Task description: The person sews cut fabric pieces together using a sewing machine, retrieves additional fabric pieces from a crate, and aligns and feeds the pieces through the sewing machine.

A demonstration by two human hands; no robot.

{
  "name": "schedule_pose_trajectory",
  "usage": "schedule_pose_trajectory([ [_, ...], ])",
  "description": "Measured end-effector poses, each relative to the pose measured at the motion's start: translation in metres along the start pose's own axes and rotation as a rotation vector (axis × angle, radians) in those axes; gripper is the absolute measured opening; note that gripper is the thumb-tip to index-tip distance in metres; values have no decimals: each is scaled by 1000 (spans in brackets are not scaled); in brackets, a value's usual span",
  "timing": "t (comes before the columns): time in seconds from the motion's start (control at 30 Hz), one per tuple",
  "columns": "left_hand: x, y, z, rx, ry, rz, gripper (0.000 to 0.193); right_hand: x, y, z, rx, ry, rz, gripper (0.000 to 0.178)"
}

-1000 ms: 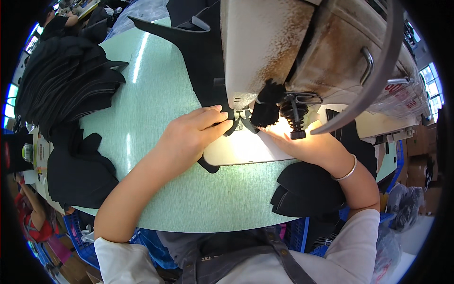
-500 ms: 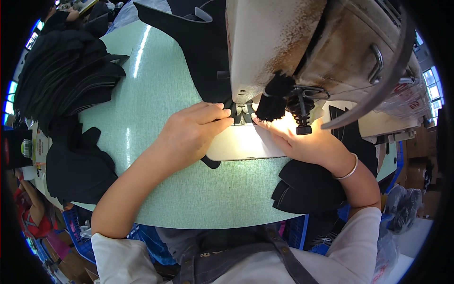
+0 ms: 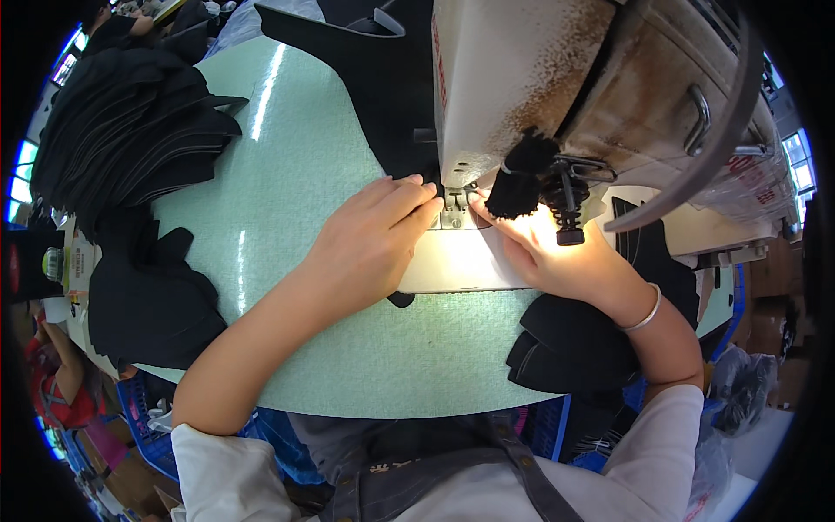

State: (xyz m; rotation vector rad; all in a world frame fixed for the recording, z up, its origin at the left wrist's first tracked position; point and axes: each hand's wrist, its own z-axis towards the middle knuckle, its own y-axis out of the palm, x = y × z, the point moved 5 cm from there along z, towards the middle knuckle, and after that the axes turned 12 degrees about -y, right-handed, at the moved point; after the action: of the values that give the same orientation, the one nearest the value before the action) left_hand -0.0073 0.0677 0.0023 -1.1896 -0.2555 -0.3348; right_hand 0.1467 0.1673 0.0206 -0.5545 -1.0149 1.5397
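A sewing machine [image 3: 522, 78] with a worn white head stands over the table in front of me. My left hand [image 3: 370, 230] is just left of its presser foot [image 3: 455, 202], fingers held together and fingertips at the edge of a black fabric piece [image 3: 391, 130]. That fabric stretches away behind the needle area. From the right, my right hand [image 3: 565, 257] reaches in, its fingertips close beside the foot. A black brush-like tuft [image 3: 519, 178] and the lamp glare hide part of it, so its hold on the fabric is unclear. The white machine plate [image 3: 465, 261] lies between my hands.
A thick stack of black cut pieces [image 3: 130, 130] lies at far left, with more black pieces [image 3: 152, 300] nearer. Another black pile [image 3: 574, 344] sits under my right forearm. Blue baskets [image 3: 548, 426] stand below the table edge. A person in red [image 3: 61, 383] is at far left.
Both hands have slid slightly away from me along the presser foot. Black fabric that lay in front of the foot has moved back, and the metal there now shows. The whole view has shifted a little.
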Motion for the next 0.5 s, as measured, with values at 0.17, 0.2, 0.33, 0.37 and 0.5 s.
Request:
schedule_pose_trajectory([
  [0.17, 3, 1, -2, -3, 20, 23, 39, 1, 0, 1, -131, 147, 116, 34],
  [0.2, 4, 0, -2, 0, 6, 26, 41, 1, 3, 0, -129, 145, 114, 34],
  [0.33, 3, -1, -2, -3, -1, 94, 44, 1, 15, -12, -247, 208, 143, 39],
  [0.37, 5, -5, -7, 2, 2, 96, 44, 2, 15, -11, -69, 135, 119, 39],
  [0.5, 9, -62, -43, -166, -195, 265, 46, -5, -34, -10, -697, 285, 185, 40],
])
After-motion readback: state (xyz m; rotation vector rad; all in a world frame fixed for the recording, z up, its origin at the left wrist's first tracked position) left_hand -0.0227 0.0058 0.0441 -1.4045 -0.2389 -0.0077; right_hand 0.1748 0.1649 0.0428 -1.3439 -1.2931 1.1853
